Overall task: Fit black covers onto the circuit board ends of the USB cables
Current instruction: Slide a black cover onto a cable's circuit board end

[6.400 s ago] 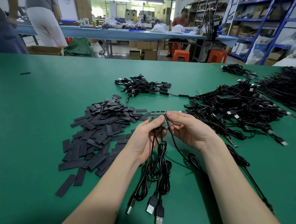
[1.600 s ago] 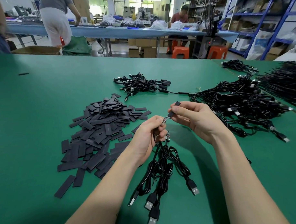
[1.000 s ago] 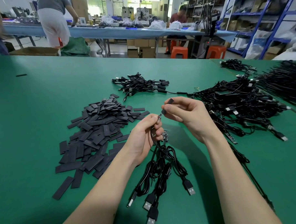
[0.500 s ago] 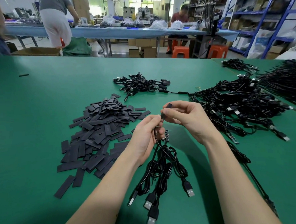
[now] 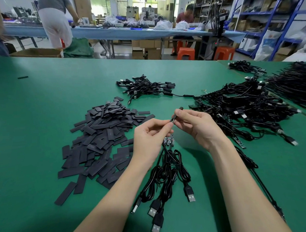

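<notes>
Pinching a black cover [image 5: 176, 114] between thumb and fingers, the right hand [image 5: 195, 125] holds it tilted above the green counter [image 5: 44, 102]. The left hand [image 5: 149, 138] meets it, its fingertips pinching at the cover's lower end, where a cable enters. Below the left hand hang bare circuit board ends [image 5: 169, 141], their USB cables [image 5: 166, 176] trailing toward the plugs near the counter's front edge. A heap of loose covers [image 5: 101, 138] lies to the left, tangled cable piles [image 5: 244, 109] to the right.
</notes>
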The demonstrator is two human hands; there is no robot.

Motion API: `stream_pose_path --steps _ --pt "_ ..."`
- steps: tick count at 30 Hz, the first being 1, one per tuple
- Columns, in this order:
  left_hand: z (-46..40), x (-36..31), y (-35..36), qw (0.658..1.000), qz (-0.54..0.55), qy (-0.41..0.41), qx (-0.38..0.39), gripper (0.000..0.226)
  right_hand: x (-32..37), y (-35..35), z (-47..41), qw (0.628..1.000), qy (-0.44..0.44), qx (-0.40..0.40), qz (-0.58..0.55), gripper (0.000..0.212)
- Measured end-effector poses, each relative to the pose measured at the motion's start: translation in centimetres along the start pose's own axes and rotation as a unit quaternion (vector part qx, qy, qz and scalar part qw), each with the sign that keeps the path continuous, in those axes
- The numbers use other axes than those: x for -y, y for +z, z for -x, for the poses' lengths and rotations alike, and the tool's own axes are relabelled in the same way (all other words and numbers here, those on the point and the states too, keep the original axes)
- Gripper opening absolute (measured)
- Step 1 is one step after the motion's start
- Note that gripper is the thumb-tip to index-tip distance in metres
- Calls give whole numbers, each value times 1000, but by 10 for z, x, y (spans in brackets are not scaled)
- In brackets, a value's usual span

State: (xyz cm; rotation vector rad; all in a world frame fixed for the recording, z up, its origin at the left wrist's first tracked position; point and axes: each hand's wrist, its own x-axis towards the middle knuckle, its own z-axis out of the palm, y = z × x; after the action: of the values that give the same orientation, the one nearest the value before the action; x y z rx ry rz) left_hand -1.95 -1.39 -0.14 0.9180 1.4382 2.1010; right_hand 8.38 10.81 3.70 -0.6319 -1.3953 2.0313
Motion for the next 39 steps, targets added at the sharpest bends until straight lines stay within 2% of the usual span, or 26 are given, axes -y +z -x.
stream_pose_path --steps 12,19,29,39 --pt "3 2 3 999 -36 15 3 7 4 -5 3 999 13 30 5 19" --pt "2 3 2 1000 -27 -8 -3 7 5 -7 8 999 6 48 22 25" --pt "1 0 -1 1000 -19 -23 10 4 -1 -1 7 999 30 26 11 32" --pt "2 -1 -1 999 11 -43 22 10 2 -8 9 995 40 67 64 18"
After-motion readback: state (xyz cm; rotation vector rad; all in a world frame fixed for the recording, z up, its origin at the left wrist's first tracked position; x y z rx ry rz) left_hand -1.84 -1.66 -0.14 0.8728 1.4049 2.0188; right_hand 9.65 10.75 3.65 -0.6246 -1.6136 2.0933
